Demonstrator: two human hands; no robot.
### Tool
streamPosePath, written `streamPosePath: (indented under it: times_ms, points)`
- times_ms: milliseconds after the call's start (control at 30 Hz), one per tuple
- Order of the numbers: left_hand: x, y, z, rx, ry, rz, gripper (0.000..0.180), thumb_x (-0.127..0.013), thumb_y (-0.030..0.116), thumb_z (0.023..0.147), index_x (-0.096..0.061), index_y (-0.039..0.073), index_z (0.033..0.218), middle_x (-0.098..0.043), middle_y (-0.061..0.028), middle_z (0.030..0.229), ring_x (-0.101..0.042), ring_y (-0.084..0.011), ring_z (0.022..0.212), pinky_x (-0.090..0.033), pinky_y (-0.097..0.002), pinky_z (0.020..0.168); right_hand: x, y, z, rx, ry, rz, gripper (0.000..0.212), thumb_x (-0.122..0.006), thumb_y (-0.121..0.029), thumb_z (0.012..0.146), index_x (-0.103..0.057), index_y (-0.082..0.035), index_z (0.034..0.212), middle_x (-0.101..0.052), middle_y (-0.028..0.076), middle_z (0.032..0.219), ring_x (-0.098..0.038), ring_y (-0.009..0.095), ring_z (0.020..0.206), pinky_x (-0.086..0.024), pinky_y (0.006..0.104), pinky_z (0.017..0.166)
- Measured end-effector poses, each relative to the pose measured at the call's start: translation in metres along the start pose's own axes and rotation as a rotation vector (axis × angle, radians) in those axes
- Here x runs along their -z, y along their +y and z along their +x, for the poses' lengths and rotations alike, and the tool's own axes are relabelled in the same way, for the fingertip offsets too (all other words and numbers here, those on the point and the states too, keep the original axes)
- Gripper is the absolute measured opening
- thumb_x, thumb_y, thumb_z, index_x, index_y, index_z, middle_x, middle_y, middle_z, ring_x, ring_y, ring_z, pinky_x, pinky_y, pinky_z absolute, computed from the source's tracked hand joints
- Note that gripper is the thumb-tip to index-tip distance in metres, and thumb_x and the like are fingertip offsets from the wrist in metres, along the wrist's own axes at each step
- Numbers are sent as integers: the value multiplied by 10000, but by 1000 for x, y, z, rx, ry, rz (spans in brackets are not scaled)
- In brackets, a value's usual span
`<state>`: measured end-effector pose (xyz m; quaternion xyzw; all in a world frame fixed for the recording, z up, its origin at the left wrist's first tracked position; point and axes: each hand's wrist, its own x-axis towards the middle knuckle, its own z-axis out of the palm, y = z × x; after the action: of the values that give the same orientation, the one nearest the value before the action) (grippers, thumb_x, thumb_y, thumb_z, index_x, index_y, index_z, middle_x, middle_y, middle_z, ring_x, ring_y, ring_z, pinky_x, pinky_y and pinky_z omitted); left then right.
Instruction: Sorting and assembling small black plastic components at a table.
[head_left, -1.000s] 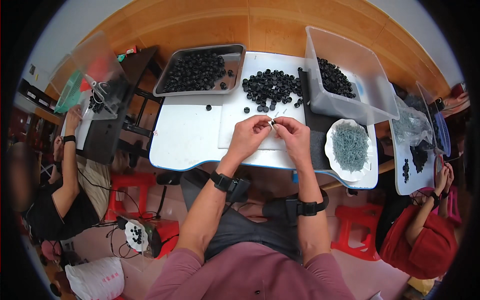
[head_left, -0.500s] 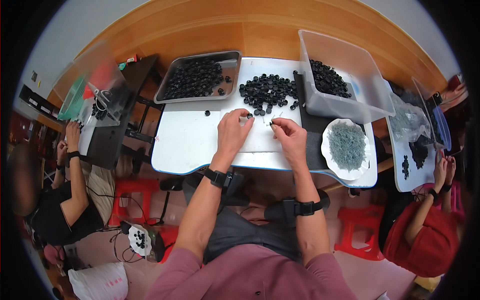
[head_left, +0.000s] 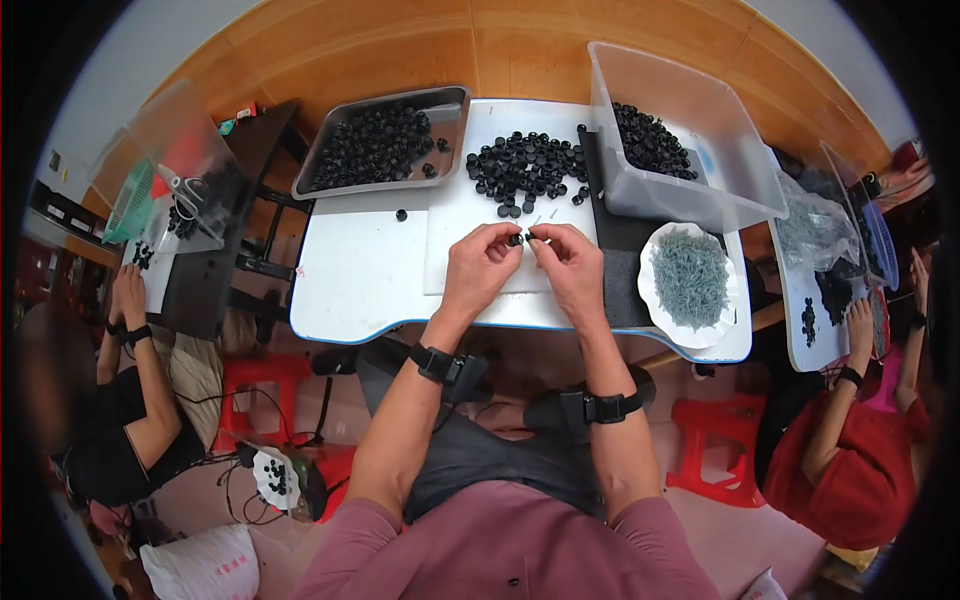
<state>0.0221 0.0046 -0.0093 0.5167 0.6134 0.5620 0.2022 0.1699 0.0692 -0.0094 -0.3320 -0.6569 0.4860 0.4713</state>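
Observation:
My left hand [head_left: 480, 268] pinches a small round black cap [head_left: 516, 240] between thumb and fingertips. Right beside it, my right hand [head_left: 570, 266] is closed in a pinch on a small dark piece [head_left: 530, 237], too small to name. The two sets of fingertips nearly meet over the white work board. Just beyond them lie a few thin screw-like pins [head_left: 553, 214]. A spread heap of black caps [head_left: 525, 165] covers the board's far part, and one lone cap [head_left: 401, 215] sits on the table to the left.
A metal tray [head_left: 300, 185] of black caps stands at the back left. At the back right is a clear plastic bin [head_left: 690, 200] with more. A white scalloped bowl [head_left: 735, 300] holds many thin grey-green pins. People work at tables on both sides, near red stools [head_left: 715, 450].
My hands have come together; the right has moved left until its fingertips almost touch the cap in my left. The view has shifted slightly.

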Motion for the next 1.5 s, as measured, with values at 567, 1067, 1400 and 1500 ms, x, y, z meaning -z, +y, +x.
streamPosePath:
  times_ms: [567, 1067, 1400, 1500]
  points:
    - [1, 3, -2, -33, -34, 31, 290, -756, 71, 861, -730, -3, 1140, -744, -94, 943, -702, -148, 811, -575, -281, 761, -1, 3, -1, 63, -24, -86, 165, -752, -27, 867, -777, -17, 1030, -717, 70, 880, -611, 97, 660, -484, 251, 603]
    - [1, 1, -3, -72, -56, 76, 240, -759, 53, 884, -693, 2, 1108, -742, -98, 888, -711, -172, 779, -562, -294, 728, -1, -1, 3, -149, -49, 152, 132, -731, -42, 912, -763, 31, 1018, -739, 46, 868, -633, 69, 708, -510, 225, 625]
    - [1, 0, -4, -51, -48, 117, 242, -757, 57, 877, -694, 6, 1105, -746, -108, 883, -726, -193, 791, -571, -305, 736, -3, 3, 1, -117, -39, 36, 98, -737, -11, 884, -778, 16, 969, -719, 36, 827, -621, 68, 685, -494, 227, 617]
    - [0, 0, -3, -55, -32, 124, 245, -762, 65, 875, -695, 7, 1104, -751, -110, 881, -736, -198, 795, -578, -310, 732, -5, 4, 1, -50, -11, -10, 93, -742, -1, 871, -781, 16, 953, -705, 40, 821, -616, 72, 680, -487, 232, 613]
